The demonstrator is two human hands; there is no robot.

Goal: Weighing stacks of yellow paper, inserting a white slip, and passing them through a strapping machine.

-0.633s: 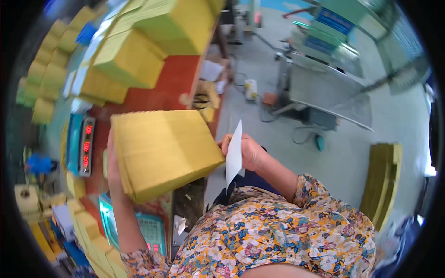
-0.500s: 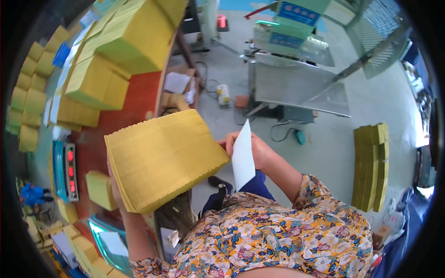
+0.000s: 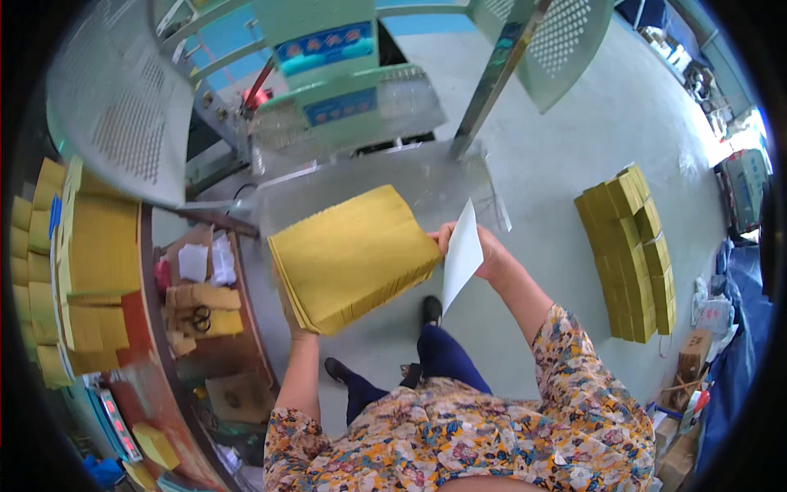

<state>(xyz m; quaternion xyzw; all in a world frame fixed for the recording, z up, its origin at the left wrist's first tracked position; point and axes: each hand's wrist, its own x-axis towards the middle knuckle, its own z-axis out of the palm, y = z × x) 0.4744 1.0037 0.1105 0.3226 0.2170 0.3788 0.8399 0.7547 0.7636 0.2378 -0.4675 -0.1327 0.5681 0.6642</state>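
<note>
Holding a thick yellow stack (image 3: 352, 256) at chest height between both hands, above the grey machine table (image 3: 459, 176); left hand (image 3: 297, 321) clamped under the near-left corner, mostly hidden by the stack; right hand (image 3: 484, 250) closed on the right edge, also pinching a white sheet (image 3: 461, 254) upright against it. Lying tilted, long axis from near-left to far-right, equally close to both hands; more yellow stacks (image 3: 631, 250) on the floor, well apart to the right.
</note>
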